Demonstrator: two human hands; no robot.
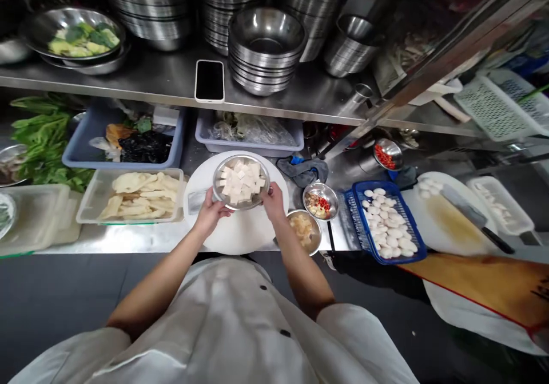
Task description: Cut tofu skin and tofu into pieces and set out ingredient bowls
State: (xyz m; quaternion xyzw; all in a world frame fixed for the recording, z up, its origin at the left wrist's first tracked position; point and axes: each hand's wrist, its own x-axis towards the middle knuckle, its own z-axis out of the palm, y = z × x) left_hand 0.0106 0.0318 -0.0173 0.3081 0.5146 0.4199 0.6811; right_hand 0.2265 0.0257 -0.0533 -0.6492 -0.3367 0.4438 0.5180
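Observation:
Both my hands hold a steel bowl (266,172) filled with white tofu cubes (241,181), over a round white cutting board (240,232). My left hand (211,213) is closed on the bowl's lower left rim. On the opposite side, my right hand (273,201) grips the right rim. A cleaver blade (196,201) lies on the board, partly hidden by my left hand and the bowl. Close to my right wrist stand a steel bowl of pale yellowish pieces (301,228) and another of chopped red and yellow bits (318,202).
A clear tub of pale slices (143,192) sits left of the board. To the right is a blue basket of white mushrooms (390,226), beside a second board with a knife (465,206). Stacked steel bowls (268,46) and a phone (210,80) occupy the shelf. A co-worker's orange apron (484,281) shows at right.

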